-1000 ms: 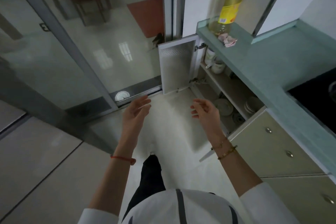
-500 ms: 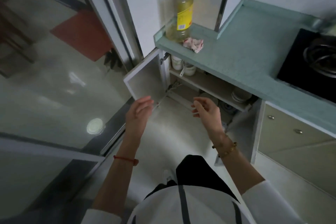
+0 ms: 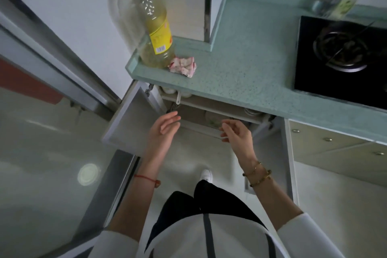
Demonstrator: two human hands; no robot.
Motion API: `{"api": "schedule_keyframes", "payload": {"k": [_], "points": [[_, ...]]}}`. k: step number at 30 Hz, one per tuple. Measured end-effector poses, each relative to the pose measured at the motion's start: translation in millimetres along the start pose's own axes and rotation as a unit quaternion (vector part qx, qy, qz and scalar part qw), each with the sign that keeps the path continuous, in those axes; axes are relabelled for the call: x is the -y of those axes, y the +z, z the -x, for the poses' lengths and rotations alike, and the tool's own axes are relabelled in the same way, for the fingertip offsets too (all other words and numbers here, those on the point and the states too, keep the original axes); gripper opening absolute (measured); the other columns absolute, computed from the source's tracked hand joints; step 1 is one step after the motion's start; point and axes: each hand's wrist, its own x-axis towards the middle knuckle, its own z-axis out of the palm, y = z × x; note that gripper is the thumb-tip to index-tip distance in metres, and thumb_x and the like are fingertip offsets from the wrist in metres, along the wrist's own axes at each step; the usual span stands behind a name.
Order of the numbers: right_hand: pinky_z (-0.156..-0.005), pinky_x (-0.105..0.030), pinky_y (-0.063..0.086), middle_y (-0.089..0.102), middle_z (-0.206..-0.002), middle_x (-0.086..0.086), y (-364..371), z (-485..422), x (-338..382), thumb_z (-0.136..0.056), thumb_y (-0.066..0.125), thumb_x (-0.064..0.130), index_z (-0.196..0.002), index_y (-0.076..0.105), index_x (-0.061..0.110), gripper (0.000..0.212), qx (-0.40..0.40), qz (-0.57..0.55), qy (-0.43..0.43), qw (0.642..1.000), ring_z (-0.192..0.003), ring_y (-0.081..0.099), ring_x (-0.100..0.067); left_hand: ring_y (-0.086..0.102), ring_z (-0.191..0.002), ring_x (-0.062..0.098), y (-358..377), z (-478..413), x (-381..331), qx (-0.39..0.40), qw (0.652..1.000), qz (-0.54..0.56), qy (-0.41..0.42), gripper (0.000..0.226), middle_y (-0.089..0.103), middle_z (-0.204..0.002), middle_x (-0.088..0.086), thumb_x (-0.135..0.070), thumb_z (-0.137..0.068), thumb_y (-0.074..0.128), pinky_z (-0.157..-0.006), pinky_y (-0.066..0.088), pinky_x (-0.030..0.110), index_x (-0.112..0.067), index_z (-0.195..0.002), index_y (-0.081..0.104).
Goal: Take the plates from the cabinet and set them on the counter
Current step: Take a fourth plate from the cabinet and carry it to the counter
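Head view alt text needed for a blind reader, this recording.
A person's left hand and right hand extend, empty, toward an open cabinet below a green counter, with plates visible inside. A bottle and crumpled cloth sit on the counter.

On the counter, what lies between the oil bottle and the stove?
In the head view, a crumpled pink-and-white cloth lies right beside the oil bottle; from there to the stove the counter is bare.
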Motion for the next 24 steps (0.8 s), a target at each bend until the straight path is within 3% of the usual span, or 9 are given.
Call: {"api": "schedule_keyframes", "payload": {"k": [6,12,18,22,24], "points": [[-0.073,-0.037,0.059,0.072,-0.093,-0.014,11,-43,5,-0.092,0.061,0.016,-0.103,0.068,0.01,0.014,-0.013,0.008,0.018,1.0,-0.077,0.066,-0.021,0.069,-0.108,0.016,19,-56,-5,0.041,0.999,-0.003,-0.007,0.032,0.076,-0.105,-0.002,-0.001,-0.087,0.067,-0.105,0.05,0.042,-0.025,-0.107,0.072],[-0.07,-0.033,0.059,0.072,-0.085,-0.007,26,-83,-30,-0.092,0.062,0.016,-0.099,0.069,0.013,0.01,-0.05,0.007,0.033,0.998,-0.07,0.066,-0.016,0.068,-0.111,0.019,31,-110,31,0.088,0.995,-0.04,-0.02,0.031,0.075,-0.108,0.002,-0.001,-0.088,0.067,-0.105,0.049,0.046,-0.024,-0.109,0.071],[-0.071,-0.032,0.059,0.072,-0.084,-0.001,46,-142,-116,-0.092,0.061,0.017,-0.095,0.068,0.018,0.008,-0.063,0.035,0.06,0.996,-0.071,0.067,-0.015,0.069,-0.109,0.018,48,-179,115,0.12,0.991,-0.062,-0.018,0.03,0.074,-0.11,0.007,0.001,-0.088,0.066,-0.103,0.051,0.042,-0.014,-0.114,0.069],[-0.065,-0.026,0.059,0.073,-0.091,-0.008,59,-196,-186,-0.09,0.06,0.013,-0.082,0.064,0.03,0.02,-0.068,0.061,0.061,0.994,-0.074,0.066,-0.018,0.068,-0.105,0.013,68,-232,190,0.141,0.986,-0.087,-0.017,0.029,0.073,-0.109,0.007,0.001,-0.089,0.066,-0.1,0.053,0.037,-0.011,-0.115,0.068],[-0.07,-0.033,0.058,0.072,-0.096,-0.014,63,-228,-230,-0.089,0.061,0.011,-0.082,0.064,0.027,0.018,-0.069,0.064,0.072,0.993,-0.077,0.065,-0.022,0.068,-0.105,0.011,78,-264,236,0.164,0.98,-0.111,-0.009,0.03,0.073,-0.11,0.004,-0.002,-0.089,0.066,-0.098,0.054,0.033,-0.012,-0.117,0.068]]}}
